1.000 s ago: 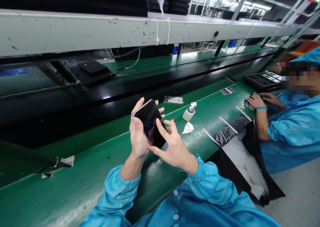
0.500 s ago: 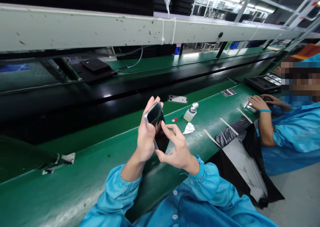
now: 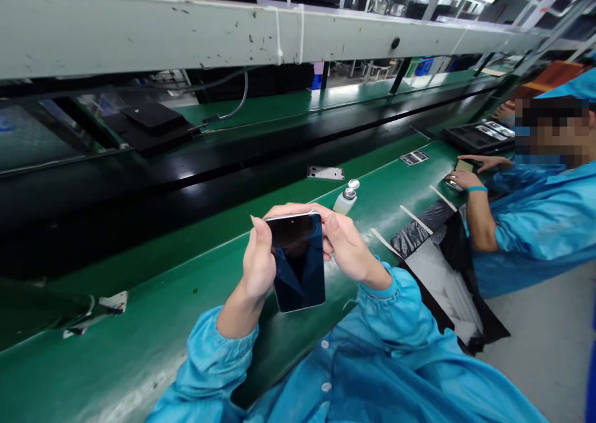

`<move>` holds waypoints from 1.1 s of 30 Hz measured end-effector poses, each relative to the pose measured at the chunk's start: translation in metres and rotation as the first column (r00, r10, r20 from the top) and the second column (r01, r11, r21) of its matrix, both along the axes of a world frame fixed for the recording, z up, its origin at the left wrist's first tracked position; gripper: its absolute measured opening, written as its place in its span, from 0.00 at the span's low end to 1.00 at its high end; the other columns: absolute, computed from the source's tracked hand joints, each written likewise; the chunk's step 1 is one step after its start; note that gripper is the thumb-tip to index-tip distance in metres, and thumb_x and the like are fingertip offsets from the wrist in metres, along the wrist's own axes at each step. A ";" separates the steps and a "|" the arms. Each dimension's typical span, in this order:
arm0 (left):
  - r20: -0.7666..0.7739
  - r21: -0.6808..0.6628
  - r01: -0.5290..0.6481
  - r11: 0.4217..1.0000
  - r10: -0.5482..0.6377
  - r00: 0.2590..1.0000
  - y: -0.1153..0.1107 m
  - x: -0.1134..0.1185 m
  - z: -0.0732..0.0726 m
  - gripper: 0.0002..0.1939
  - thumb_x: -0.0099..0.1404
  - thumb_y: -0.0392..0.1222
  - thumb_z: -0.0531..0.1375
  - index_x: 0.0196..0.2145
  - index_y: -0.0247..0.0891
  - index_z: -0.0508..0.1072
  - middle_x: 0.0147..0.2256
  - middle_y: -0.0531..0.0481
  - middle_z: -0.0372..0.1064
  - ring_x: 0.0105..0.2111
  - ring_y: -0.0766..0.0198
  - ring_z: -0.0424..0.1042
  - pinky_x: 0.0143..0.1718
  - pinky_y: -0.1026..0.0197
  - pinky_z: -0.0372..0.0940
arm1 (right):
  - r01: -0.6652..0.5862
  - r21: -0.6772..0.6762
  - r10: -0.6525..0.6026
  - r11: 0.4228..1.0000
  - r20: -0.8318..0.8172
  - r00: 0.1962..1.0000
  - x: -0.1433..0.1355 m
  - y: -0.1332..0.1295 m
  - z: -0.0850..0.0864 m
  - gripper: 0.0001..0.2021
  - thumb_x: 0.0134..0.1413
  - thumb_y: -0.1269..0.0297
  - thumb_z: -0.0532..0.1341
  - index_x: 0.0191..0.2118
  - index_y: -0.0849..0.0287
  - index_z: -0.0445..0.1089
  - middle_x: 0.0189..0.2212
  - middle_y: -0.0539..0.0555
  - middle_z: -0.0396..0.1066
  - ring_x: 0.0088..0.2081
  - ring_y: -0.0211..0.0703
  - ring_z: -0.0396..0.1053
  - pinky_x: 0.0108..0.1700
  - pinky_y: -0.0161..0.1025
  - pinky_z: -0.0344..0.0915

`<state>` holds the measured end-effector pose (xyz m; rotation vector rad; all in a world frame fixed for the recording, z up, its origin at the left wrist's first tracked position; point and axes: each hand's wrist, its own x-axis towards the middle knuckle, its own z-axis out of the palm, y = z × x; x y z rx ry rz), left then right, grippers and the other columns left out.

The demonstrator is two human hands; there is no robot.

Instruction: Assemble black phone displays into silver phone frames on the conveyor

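Note:
A smartphone (image 3: 298,268) with a dark, glossy screen is held up above the green bench, its face toward me. My left hand (image 3: 259,258) grips its left edge, thumb at the upper left corner and fingers passing behind the top. At the upper right edge, my right hand (image 3: 348,243) holds the phone too, its thumb near the corner and its fingers partly hidden behind. Just beyond my hands stands a small pump bottle (image 3: 345,200) with its round metal lid raised. A silver phone frame (image 3: 325,172) lies farther back.
To the right, a co-worker's hands (image 3: 465,177) handle a part beside a black tray (image 3: 479,136). A black and clear plastic bag (image 3: 442,280) hangs taped at the bench edge. Phone parts (image 3: 414,157) lie on the green bench (image 3: 177,323). A pale beam (image 3: 139,35) crosses above.
The phone has turned from a slanted side view to upright, facing me. My right hand has moved from the screen's lower right to the phone's upper right edge.

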<state>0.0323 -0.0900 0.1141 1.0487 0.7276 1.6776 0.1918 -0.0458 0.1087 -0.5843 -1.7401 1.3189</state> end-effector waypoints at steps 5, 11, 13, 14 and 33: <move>-0.051 -0.037 -0.029 0.999 0.028 0.998 -0.005 0.001 -0.008 0.35 0.77 0.74 0.59 0.49 0.38 0.87 0.40 0.40 0.86 0.36 0.48 0.87 0.42 0.45 0.86 | -0.060 -0.158 0.057 0.986 -0.022 0.998 -0.001 0.002 0.013 0.40 0.72 0.22 0.54 0.40 0.61 0.77 0.16 0.43 0.54 0.16 0.34 0.53 0.18 0.34 0.52; -0.120 0.075 -0.080 0.994 0.089 0.989 0.003 0.004 -0.015 0.33 0.77 0.74 0.60 0.45 0.40 0.87 0.40 0.41 0.86 0.42 0.47 0.87 0.49 0.46 0.84 | -0.028 -0.060 0.027 0.998 -0.019 0.999 0.002 0.001 0.019 0.36 0.73 0.24 0.56 0.29 0.55 0.66 0.18 0.46 0.56 0.21 0.36 0.56 0.22 0.36 0.53; -0.172 0.105 -0.112 0.988 0.129 0.977 0.007 0.004 -0.015 0.34 0.79 0.73 0.58 0.45 0.40 0.88 0.42 0.41 0.86 0.43 0.49 0.87 0.48 0.50 0.83 | 0.013 -0.014 -0.013 1.000 -0.007 1.000 0.001 0.003 0.022 0.36 0.72 0.24 0.56 0.30 0.55 0.67 0.20 0.47 0.57 0.25 0.38 0.57 0.24 0.37 0.54; -0.197 0.126 -0.127 0.984 0.150 0.969 0.008 0.004 -0.015 0.33 0.80 0.72 0.57 0.45 0.40 0.88 0.43 0.41 0.86 0.43 0.51 0.86 0.46 0.53 0.82 | 0.029 0.004 -0.029 1.000 -0.002 1.000 0.001 0.004 0.023 0.36 0.72 0.24 0.57 0.30 0.55 0.67 0.21 0.48 0.58 0.26 0.39 0.57 0.25 0.37 0.54; -0.266 0.032 -0.103 0.994 0.108 0.958 0.025 0.004 -0.016 0.30 0.76 0.71 0.64 0.45 0.39 0.87 0.48 0.40 0.86 0.53 0.46 0.85 0.59 0.49 0.77 | 0.027 -0.307 -0.045 0.951 -0.052 0.998 -0.013 0.036 -0.017 0.42 0.56 0.15 0.63 0.24 0.55 0.64 0.15 0.43 0.50 0.18 0.34 0.50 0.19 0.35 0.52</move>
